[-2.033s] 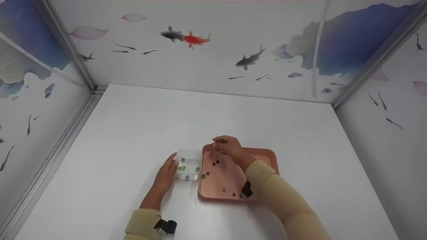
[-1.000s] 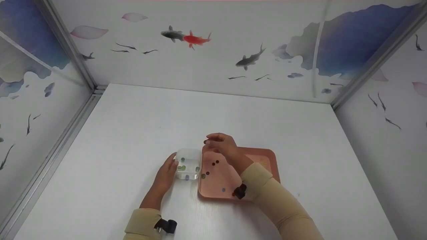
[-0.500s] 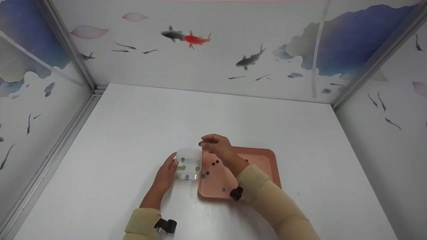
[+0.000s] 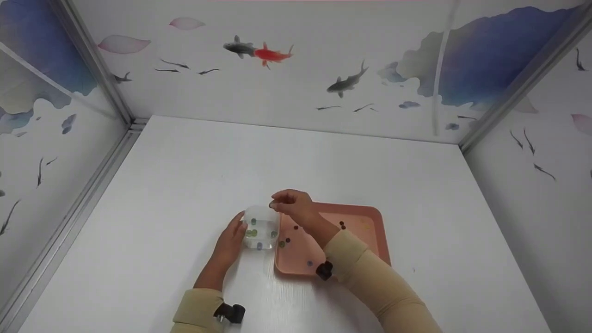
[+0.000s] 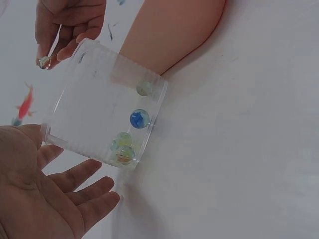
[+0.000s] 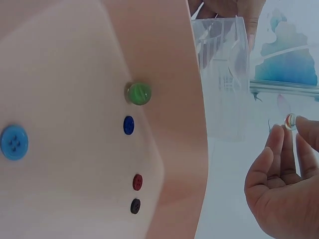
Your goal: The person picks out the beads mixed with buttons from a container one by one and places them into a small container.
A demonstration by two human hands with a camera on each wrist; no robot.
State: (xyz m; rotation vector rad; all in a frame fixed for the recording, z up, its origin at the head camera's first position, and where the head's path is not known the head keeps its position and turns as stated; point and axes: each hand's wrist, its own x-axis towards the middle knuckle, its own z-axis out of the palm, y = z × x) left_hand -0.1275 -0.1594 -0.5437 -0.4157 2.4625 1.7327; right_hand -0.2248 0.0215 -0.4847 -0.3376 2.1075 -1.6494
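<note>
My right hand [image 4: 297,206] pinches a clear marble [image 6: 289,122] with coloured streaks between thumb and fingertips. It hovers at the far right corner of a clear plastic container [image 4: 262,213], above the rim. Inside the container lie several marbles, among them a blue one [image 5: 139,118] and a pale green one [image 5: 144,88]. My left hand [image 4: 229,240] lies against the container's left side, its fingers [image 5: 94,196] spread and fairly straight, thumb by the rim. Right of the container stands a pink tray [image 4: 380,222] holding buttons and a green marble [image 6: 139,93].
Several buttons are scattered in the tray, including a light blue button [image 6: 14,142], a dark blue button [image 6: 128,125], a red button [image 6: 137,182] and a black button [image 6: 135,206]. White panels printed with fish [image 4: 273,56] enclose the white table [image 4: 208,157].
My right hand has moved left from over the tray to the container's far right corner, carrying the marble. More of the tray's right part shows. My left hand and the container stay put.
</note>
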